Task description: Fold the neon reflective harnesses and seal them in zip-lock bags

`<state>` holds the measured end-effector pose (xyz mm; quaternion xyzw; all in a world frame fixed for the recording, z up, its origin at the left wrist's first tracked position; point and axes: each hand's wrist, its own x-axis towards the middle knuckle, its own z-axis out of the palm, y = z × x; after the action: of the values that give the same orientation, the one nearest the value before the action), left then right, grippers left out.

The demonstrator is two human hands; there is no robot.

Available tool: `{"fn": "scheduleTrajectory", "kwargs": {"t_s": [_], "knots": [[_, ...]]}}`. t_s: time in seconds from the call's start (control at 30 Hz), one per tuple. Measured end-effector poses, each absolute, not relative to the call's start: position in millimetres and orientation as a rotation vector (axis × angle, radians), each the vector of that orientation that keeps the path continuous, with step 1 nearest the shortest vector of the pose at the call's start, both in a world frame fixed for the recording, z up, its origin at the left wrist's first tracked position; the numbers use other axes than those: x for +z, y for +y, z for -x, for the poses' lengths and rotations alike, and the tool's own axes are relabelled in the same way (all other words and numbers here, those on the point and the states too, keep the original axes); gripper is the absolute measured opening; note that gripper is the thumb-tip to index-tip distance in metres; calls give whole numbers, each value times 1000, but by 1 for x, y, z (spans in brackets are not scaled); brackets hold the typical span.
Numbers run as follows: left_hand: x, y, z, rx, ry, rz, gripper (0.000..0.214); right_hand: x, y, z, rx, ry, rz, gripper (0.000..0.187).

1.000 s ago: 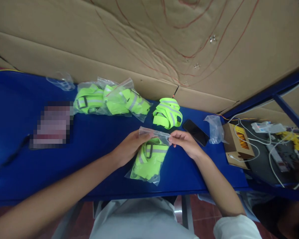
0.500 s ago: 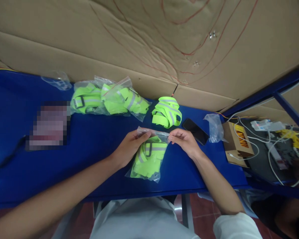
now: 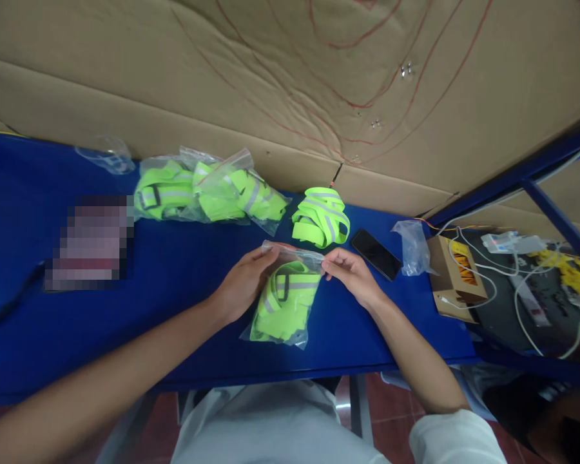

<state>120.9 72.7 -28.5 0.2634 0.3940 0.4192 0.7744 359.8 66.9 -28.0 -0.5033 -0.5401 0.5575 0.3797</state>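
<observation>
A clear plastic bag (image 3: pixel 283 303) holding a folded neon-green reflective strap lies on the blue table (image 3: pixel 183 283) in front of me. My left hand (image 3: pixel 244 283) pinches the bag's top edge at its left end. My right hand (image 3: pixel 352 276) pinches the same edge at its right end. Both hands are closed on the bag's mouth. A loose rolled neon-green strap (image 3: pixel 321 217) lies just behind the bag, unbagged.
Several bagged green straps (image 3: pixel 207 193) lie at the back left. An empty clear bag (image 3: pixel 107 154) sits further left and another (image 3: pixel 410 248) at the right. A black phone (image 3: pixel 376 254) lies beside my right hand. A small cardboard box (image 3: pixel 457 277) with cables stands right. Cardboard sheets (image 3: pixel 290 84) form the back wall.
Both hands stay on the bag's top edge with little movement. The view has shifted slightly, so everything sits a bit higher and further left in the picture.
</observation>
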Motion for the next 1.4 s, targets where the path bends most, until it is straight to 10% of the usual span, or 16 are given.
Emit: {"fn": "scheduleTrajectory", "kwargs": {"t_s": [1.4], "knots": [[-32,66,-122,892,976,-1324,27,-34,50,-342,1062,-1648,1233,21]]}}
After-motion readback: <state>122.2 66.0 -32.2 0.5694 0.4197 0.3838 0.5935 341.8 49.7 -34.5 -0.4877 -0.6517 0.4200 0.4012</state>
